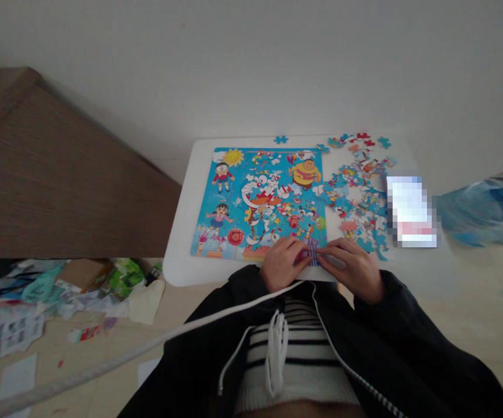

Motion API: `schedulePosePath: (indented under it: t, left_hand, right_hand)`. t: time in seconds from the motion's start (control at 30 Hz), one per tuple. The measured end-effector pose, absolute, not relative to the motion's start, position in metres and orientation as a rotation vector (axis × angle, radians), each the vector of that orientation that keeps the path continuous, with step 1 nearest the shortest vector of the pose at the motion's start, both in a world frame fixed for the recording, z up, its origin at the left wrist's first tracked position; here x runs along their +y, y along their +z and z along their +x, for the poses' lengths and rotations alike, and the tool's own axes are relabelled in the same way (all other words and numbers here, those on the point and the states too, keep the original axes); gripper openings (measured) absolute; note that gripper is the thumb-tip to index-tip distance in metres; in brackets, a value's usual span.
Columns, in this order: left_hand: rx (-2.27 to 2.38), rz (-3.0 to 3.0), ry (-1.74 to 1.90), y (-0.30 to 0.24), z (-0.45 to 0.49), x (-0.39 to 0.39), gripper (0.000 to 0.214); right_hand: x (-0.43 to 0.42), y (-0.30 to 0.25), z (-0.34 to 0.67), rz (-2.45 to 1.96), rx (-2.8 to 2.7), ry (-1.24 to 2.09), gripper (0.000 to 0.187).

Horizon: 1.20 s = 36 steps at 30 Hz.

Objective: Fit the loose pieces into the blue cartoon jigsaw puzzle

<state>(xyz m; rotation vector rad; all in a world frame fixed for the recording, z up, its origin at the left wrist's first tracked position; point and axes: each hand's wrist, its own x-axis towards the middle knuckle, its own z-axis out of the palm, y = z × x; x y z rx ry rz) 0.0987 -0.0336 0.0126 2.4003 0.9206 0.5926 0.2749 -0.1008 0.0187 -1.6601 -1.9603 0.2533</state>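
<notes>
Head view: left hand [282, 262] and right hand [350, 270] half-curled, fingertips closed on a purple jigsaw piece [311, 253] at the near edge of the cartoon puzzle [260, 197], loose pieces [355, 197] beside it on a white table [181, 261].

This looks like a room in someone's home. The white wall [251, 58] is plain, with nothing hanging on it. A small white table [180, 261] with round corners stands by the wall, and a bright cartoon jigsaw puzzle [255, 203] lies on top, the kind people play with at home. Next to the table is a big brown wooden piece of furniture [60, 174]. The pale floor [473, 307] is messy. Loose papers [16, 331] lie in a heap on it, with a cardboard box [83, 274] and a green bag [123, 278] close by. A shiny blue plastic bag [477, 212] sits on the other side of the table.
</notes>
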Motion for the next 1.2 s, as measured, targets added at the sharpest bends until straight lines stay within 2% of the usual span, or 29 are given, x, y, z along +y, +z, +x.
schedulePosePath:
  t: [0.07, 0.17, 0.37, 0.53, 0.67, 0.97, 1.2]
  left_hand:
    - [0.939, 2.401, 0.605, 0.014, 0.099, -0.036, 0.012]
    - [1.012, 2.410, 0.692, 0.014, 0.099, -0.039, 0.023]
    - [1.055, 2.437, 1.044, 0.012, 0.087, -0.042, 0.042]
    - [1.124, 2.428, 1.090, 0.018, 0.072, -0.040, 0.046]
    - [1.218, 2.430, 1.113, 0.028, 0.053, -0.034, 0.046]
    - [1.421, 2.487, 0.993, 0.034, 0.014, -0.007, 0.029]
    - [1.511, 2.568, 0.612, 0.042, 0.031, 0.011, 0.020]
  right_hand:
    - [-0.102, 0.020, 0.272, -1.654, -1.953, 0.242, 0.013]
    - [-0.105, 0.022, 0.267, -1.678, -1.855, 0.171, 0.013]
    - [-0.109, 0.021, 0.262, -1.766, -1.712, 0.011, 0.038]
    - [-0.108, 0.016, 0.263, -1.811, -1.745, 0.009, 0.033]
    - [-0.108, 0.010, 0.263, -1.811, -1.750, 0.020, 0.038]
    - [-0.105, 0.012, 0.261, -1.837, -1.732, 0.046, 0.043]
    - [-0.105, 0.012, 0.262, -1.830, -1.735, 0.076, 0.042]
